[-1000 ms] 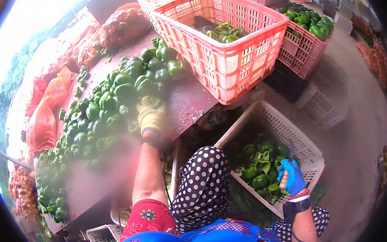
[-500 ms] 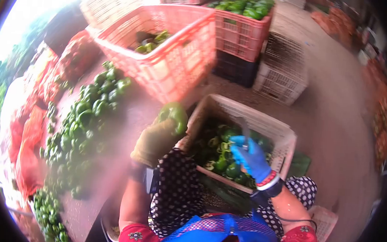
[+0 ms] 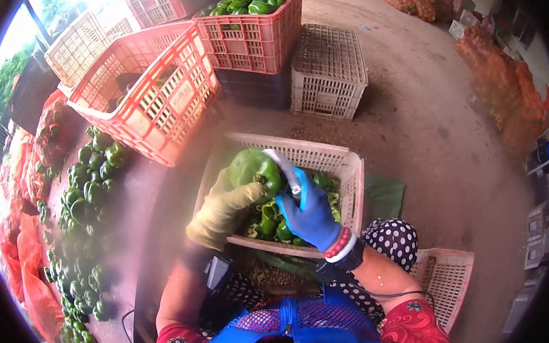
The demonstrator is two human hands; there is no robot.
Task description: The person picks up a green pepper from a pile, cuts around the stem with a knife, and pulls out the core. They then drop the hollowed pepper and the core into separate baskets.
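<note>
A green bell pepper [image 3: 247, 170] is gripped in my left hand [image 3: 227, 209], which wears a pale yellow work glove. Its stem end faces my right side. My right hand [image 3: 313, 213], in a blue glove, is closed round the handle of a knife with a curved blade [image 3: 282, 167]. The blade lies against or very near the pepper's right side; exact contact is hard to make out. Both hands are over a whitish plastic crate [image 3: 350, 195] between my knees. Inside it lie whole green peppers and cut pepper pieces [image 3: 268, 224].
Many green peppers [image 3: 84, 204] lie along the left beside red mesh sacks [image 3: 30, 263]. A tilted pink crate [image 3: 171, 108], a full pepper crate [image 3: 248, 44] and an upturned grey crate [image 3: 331, 68] stand ahead. Another crate [image 3: 447, 276] sits by my right knee.
My left hand has brought the pepper from the crate's left side to above it. My right hand has raised the knife from inside the crate to the pepper. The view has turned right.
</note>
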